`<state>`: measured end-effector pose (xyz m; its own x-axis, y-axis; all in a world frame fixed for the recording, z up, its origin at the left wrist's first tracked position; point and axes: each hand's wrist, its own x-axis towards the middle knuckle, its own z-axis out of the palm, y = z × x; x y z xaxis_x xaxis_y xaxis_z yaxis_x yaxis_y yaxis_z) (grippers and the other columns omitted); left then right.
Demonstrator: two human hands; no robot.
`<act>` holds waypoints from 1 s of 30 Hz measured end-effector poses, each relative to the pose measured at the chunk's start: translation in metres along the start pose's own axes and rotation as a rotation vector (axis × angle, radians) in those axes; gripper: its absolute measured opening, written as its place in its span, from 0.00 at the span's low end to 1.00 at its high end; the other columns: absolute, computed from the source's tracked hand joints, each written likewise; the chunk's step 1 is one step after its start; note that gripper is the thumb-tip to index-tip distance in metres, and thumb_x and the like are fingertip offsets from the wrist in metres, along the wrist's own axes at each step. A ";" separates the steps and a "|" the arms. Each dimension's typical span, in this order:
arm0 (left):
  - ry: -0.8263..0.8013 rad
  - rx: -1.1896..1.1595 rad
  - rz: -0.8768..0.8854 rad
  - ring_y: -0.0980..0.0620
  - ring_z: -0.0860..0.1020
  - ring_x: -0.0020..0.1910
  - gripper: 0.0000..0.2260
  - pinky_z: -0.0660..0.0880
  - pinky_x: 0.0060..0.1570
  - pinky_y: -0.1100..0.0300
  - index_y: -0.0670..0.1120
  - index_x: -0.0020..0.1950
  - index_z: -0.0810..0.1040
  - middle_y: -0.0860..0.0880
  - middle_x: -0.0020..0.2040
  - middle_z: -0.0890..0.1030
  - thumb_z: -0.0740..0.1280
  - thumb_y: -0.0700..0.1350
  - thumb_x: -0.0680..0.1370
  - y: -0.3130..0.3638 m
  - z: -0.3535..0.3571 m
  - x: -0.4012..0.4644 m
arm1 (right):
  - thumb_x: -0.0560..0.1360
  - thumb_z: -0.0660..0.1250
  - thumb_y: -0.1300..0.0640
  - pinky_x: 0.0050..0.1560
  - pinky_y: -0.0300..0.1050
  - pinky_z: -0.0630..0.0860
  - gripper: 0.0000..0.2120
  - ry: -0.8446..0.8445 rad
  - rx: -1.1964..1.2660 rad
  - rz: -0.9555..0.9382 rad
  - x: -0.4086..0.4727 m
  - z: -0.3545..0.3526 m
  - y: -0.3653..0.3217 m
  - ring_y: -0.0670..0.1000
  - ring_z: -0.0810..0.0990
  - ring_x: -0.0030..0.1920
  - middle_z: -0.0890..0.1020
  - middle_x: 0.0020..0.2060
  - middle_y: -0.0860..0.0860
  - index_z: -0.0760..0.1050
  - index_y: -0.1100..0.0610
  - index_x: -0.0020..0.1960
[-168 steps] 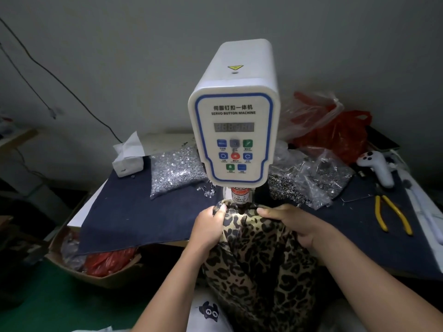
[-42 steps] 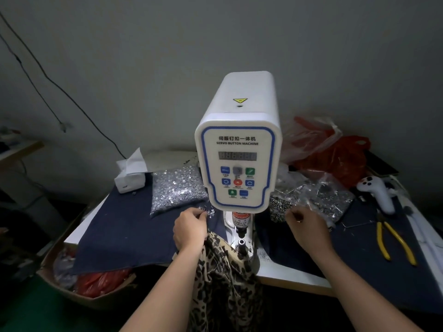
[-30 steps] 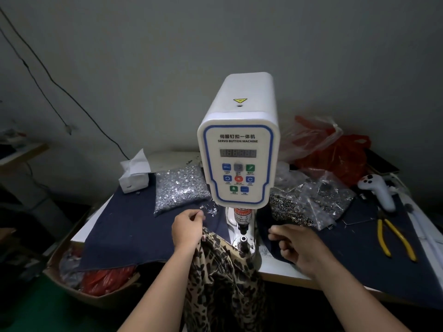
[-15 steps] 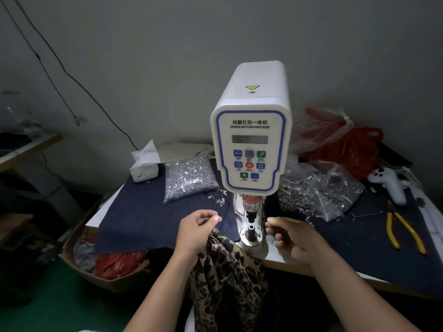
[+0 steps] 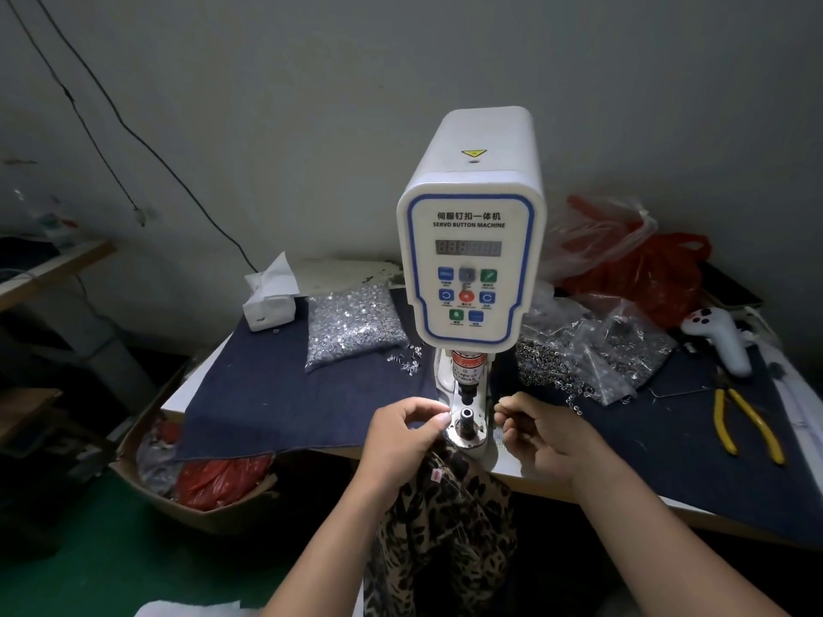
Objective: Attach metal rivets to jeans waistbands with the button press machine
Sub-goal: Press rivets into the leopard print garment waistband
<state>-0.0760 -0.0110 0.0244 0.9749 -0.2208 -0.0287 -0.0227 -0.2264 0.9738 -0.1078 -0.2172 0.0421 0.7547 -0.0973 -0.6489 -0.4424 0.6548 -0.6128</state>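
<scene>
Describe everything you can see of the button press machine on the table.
The press stands upright at the table's front edge, in glossy white plastic. Its blue-outlined panel reads SERVO BUTTON MACHINE above a dim display and coloured buttons; a yellow warning triangle sits on top. Below hangs a red-labelled plunger over a round metal die, which is bare. The left hand and right hand flank the die, fingertips close beside it.

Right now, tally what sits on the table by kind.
Button press machine: 1
Clear bags of metal parts: 2
Tissue box: 1
Yellow pliers: 1
White controller: 1
Red plastic bag: 1
Total: 7
</scene>
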 end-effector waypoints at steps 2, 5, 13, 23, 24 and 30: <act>-0.012 -0.022 0.011 0.59 0.85 0.45 0.03 0.77 0.38 0.71 0.53 0.45 0.88 0.54 0.45 0.88 0.77 0.45 0.77 0.002 0.005 -0.003 | 0.73 0.73 0.66 0.24 0.34 0.74 0.05 -0.032 0.017 0.026 0.000 0.003 0.002 0.45 0.74 0.28 0.79 0.31 0.56 0.79 0.65 0.41; -0.009 -0.012 0.036 0.60 0.85 0.47 0.02 0.77 0.44 0.70 0.52 0.47 0.88 0.56 0.46 0.88 0.77 0.45 0.77 0.003 0.008 -0.005 | 0.74 0.73 0.64 0.24 0.34 0.75 0.05 -0.073 0.013 0.023 0.000 0.007 0.004 0.44 0.75 0.26 0.80 0.30 0.56 0.80 0.65 0.41; -0.081 -0.003 0.069 0.62 0.85 0.52 0.07 0.78 0.54 0.68 0.57 0.50 0.88 0.59 0.47 0.88 0.75 0.44 0.79 0.009 0.018 -0.013 | 0.77 0.71 0.58 0.31 0.37 0.74 0.07 -0.187 -0.365 -0.179 -0.011 0.006 0.018 0.46 0.76 0.30 0.83 0.36 0.55 0.83 0.62 0.45; -0.008 0.069 0.088 0.65 0.83 0.53 0.04 0.78 0.59 0.61 0.55 0.51 0.89 0.62 0.47 0.87 0.76 0.47 0.78 0.009 0.024 -0.018 | 0.74 0.75 0.56 0.40 0.40 0.76 0.13 -0.215 -0.372 -0.220 -0.023 0.005 0.020 0.50 0.77 0.38 0.83 0.39 0.58 0.82 0.67 0.50; -0.001 0.078 0.089 0.65 0.83 0.53 0.04 0.78 0.60 0.62 0.55 0.51 0.89 0.63 0.47 0.87 0.76 0.47 0.78 0.009 0.025 -0.019 | 0.74 0.75 0.56 0.38 0.37 0.75 0.14 -0.215 -0.350 -0.208 -0.022 0.005 0.021 0.49 0.76 0.37 0.82 0.39 0.57 0.82 0.68 0.50; 0.035 0.130 0.103 0.66 0.83 0.52 0.03 0.77 0.58 0.65 0.58 0.49 0.89 0.64 0.46 0.87 0.77 0.49 0.78 0.009 0.023 -0.019 | 0.77 0.72 0.59 0.37 0.36 0.77 0.08 -0.204 -0.347 -0.198 -0.020 0.005 0.024 0.46 0.77 0.35 0.82 0.37 0.55 0.86 0.61 0.41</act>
<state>-0.0999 -0.0301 0.0283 0.9730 -0.2165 0.0804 -0.1496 -0.3255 0.9336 -0.1311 -0.1954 0.0428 0.9060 -0.0227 -0.4227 -0.3898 0.3445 -0.8540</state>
